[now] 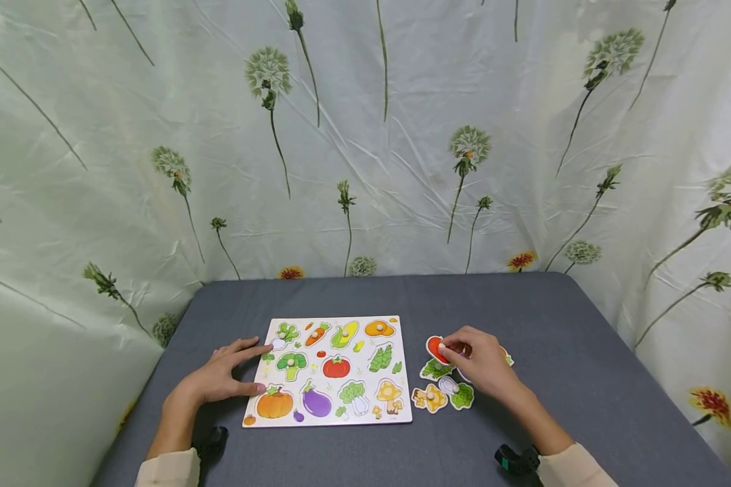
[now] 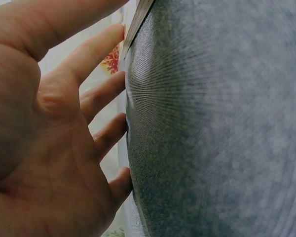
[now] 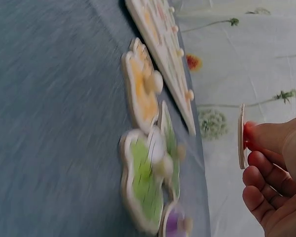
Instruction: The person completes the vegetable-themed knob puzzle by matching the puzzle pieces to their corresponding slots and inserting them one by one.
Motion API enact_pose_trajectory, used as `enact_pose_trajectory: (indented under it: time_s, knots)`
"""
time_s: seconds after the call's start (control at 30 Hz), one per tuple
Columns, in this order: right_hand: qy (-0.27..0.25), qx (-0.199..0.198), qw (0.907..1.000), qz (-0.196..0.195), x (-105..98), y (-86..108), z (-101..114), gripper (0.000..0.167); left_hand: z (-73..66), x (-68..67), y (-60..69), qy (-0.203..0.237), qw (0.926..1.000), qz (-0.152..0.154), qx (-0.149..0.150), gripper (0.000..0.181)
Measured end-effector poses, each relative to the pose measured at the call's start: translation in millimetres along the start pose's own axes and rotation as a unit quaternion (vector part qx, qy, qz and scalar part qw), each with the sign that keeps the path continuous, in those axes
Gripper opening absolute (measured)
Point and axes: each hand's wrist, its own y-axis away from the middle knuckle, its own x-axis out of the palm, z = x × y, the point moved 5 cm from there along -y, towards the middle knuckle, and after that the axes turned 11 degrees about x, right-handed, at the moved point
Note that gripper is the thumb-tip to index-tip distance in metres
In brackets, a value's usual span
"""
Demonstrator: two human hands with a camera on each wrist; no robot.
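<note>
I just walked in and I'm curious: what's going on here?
A person is handling a vegetable picture puzzle. The right hand pinches a red piece by its knob, held above the table. The left hand is at the left edge of the board. Other loose pieces lie in a cluster right of the board.
</note>
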Motion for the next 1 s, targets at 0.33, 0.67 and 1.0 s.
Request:
enact_pose_trajectory:
  time_s: [0.33,0.67,1.0]
  knots:
    - [-0.040,-0.004,0.9984,0.041,27.4,-18.1,29.5,0.006,0.5,0.3,0.9,0.002,1.0000,-0.001,0.002,0.085]
    - [-0.063,0.001,0.9956,0.069,48.2,-25.6,51.4,0.007,2.4,0.8,0.0,0.007,1.0000,-0.004,-0.003,0.087]
    - [-0.068,-0.009,0.9934,0.092,68.3,-26.9,65.3,0.005,1.8,1.2,-0.1,0.002,1.0000,0.001,-0.008,0.087]
